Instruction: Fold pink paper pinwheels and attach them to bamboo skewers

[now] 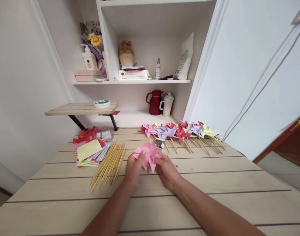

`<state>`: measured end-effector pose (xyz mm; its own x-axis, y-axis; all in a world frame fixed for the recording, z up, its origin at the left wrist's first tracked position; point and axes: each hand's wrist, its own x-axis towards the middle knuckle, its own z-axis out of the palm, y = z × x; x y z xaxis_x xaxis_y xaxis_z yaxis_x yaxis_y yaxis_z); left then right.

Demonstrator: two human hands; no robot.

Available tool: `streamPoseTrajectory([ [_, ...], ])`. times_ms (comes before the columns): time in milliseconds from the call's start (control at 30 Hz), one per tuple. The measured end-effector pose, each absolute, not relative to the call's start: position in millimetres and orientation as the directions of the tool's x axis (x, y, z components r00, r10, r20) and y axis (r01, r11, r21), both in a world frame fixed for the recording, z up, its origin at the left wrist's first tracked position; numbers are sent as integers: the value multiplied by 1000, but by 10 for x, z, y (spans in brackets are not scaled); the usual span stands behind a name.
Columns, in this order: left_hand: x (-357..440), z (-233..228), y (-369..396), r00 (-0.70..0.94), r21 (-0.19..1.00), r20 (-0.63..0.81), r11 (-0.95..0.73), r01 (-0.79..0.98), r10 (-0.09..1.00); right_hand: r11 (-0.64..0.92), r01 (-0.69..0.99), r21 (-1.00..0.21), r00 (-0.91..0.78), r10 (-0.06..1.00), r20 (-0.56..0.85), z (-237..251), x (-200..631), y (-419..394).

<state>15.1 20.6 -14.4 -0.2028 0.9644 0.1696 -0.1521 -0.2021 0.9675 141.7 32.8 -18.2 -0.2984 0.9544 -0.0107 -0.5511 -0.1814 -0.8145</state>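
**Pink paper folded at a slatted bench**

A person's left hand (134,167) and right hand (166,168) each close their grip on a pink paper pinwheel (148,153), held just above the pale slatted wooden bench (213,183). Bamboo sticks (109,165) and a stack of coloured paper (92,151) lie to the left; finished pinwheels (181,131) line the far edge. Behind, white shelves (132,82) hold a red jug (154,102).
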Motion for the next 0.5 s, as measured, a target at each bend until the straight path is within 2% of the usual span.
streamPoseTrajectory([
  [100,157,-152,201,-203,982,145,-166,-91,968,-183,-541,-820,-307,952,-10,-187,1426,333],
  [167,192,-146,183,-223,984,104,-132,-117,969,-172,-539,-824,-282,959,-15,-200,1434,346],
  [367,317,-89,84,-215,917,-64,-27,-397,975,-151,-501,-852,-275,961,-9,-216,1481,406],
  [500,375,-54,49,-200,817,-193,44,-575,961,-47,-400,-916,-271,960,70,-215,1481,405],
])
